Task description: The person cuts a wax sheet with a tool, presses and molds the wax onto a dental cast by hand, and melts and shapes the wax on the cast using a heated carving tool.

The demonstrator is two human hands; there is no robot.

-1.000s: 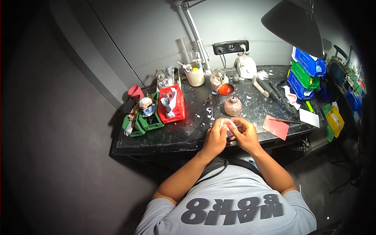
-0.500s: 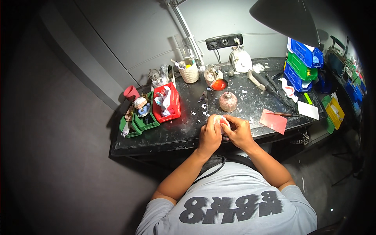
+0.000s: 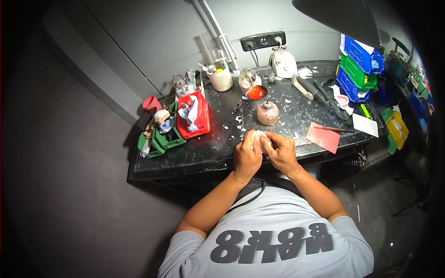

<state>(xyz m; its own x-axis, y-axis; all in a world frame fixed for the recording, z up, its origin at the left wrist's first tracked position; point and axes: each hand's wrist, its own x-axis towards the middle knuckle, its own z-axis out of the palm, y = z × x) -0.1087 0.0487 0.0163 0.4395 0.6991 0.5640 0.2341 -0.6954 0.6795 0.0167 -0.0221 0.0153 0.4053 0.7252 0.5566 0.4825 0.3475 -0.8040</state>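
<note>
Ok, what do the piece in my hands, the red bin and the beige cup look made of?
Held piece: whitish, matte-looking, perhaps plaster; mostly covered, so uncertain. Red bin: likely plastic, smooth and shiny with even colour. Beige cup: woven-looking, maybe wicker or moulded plastic, given its fine grid texture.

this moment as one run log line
left hand: holds small pale piece | right hand: holds same piece | round pink bottle: beyond hands, on bench | pink sheet: right of hands

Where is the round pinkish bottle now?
In the head view, the pinkish bottle stands on the black table, just beyond the left hand and right hand, nearer than the orange-red dish and left of the pink sheet.
</note>
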